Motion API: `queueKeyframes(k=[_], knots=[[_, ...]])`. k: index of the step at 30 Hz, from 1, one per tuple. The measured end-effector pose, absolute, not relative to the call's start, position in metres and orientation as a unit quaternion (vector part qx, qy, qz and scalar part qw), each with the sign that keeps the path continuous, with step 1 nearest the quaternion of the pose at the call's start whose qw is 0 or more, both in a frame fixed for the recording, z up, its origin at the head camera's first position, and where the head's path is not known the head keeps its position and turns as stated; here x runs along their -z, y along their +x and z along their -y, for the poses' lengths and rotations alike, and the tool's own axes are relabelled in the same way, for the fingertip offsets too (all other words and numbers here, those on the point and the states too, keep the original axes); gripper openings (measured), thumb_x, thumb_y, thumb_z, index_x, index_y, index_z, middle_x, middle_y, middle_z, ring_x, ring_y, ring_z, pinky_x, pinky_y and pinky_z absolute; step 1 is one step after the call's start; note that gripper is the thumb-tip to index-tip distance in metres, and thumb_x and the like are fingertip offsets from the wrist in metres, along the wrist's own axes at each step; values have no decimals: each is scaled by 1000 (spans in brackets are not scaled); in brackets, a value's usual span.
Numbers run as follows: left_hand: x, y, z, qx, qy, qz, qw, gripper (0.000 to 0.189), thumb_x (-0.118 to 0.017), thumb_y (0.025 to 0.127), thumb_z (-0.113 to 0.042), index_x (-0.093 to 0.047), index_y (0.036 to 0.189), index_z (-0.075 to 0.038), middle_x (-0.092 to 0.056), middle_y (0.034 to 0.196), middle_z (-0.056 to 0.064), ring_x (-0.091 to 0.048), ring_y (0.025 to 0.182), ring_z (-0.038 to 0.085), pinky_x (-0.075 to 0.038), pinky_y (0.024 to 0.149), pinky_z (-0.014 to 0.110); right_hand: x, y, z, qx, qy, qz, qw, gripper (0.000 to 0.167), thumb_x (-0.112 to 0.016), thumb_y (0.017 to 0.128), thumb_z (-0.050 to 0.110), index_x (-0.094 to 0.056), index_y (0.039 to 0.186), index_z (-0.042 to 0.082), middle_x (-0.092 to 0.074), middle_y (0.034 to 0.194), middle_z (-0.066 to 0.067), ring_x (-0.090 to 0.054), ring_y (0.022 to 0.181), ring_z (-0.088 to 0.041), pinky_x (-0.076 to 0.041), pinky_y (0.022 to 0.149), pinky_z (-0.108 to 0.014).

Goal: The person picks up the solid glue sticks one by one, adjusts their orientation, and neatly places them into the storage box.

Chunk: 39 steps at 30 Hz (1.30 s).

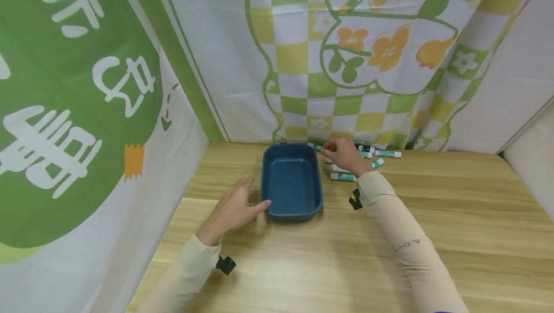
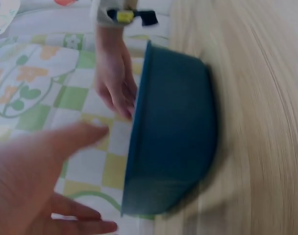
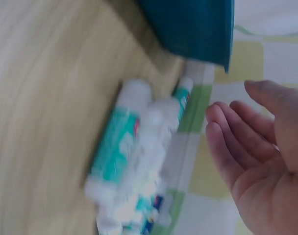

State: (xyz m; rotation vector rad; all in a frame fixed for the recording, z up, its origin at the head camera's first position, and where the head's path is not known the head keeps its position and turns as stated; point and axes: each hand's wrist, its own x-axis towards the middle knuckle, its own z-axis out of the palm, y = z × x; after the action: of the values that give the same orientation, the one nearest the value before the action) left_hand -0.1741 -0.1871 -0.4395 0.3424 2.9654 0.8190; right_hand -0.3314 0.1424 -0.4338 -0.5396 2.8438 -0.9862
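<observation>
A dark blue rectangular basin stands upright on the wooden table, its inside bare. My left hand hovers at the basin's left side, fingers spread, with the thumb by the near-left rim; the left wrist view shows a gap between that hand and the basin. Right of the basin lies a cluster of white-and-teal capped tubes that look like glue sticks. Over them is my right hand, hiding some. The right wrist view shows its fingers loosely bent and holding nothing, beside a blurred tube.
Behind the table hangs a green, white and yellow checked cloth. Another cloth with large white writing on green hangs at the left. One tube lies at the table's back edge, and each wrist carries a small black device.
</observation>
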Motion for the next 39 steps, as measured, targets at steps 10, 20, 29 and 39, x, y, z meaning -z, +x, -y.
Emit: queueKeyframes(k=[10,20,29,39], knots=[[459,-177,187,-194,170,-966,30,124,-54,91,-84,-7,169,1,-3,178,20,-10,166,38,-16,134,57,424,-317,-184,226,-274,-934,26,32,-71,102,13,-71,127,-6,-77,116,-26,-75,106,-39,-62,92,-53],[464,-178,181,-180,178,-967,16,120,-52,95,-80,-4,168,1,-2,178,21,-4,167,34,-11,136,53,440,-295,-203,169,-320,-932,7,22,-78,94,6,-76,113,-6,-78,109,-23,-76,98,-36,-64,88,-49],[470,-180,181,-148,190,-970,0,118,-50,96,-80,-6,167,4,-1,178,20,-10,166,39,-13,135,53,456,-293,-208,140,-345,-927,-37,16,-84,87,3,-70,79,5,-66,69,-3,-54,62,-11,-50,57,-31],[477,-179,181,-116,197,-973,-23,116,-48,97,-80,-10,167,4,-3,178,20,-11,166,37,-14,135,54,466,-293,-209,135,-313,-940,-22,8,-84,88,5,-78,91,1,-77,86,-11,-72,78,-22,-62,70,-40]])
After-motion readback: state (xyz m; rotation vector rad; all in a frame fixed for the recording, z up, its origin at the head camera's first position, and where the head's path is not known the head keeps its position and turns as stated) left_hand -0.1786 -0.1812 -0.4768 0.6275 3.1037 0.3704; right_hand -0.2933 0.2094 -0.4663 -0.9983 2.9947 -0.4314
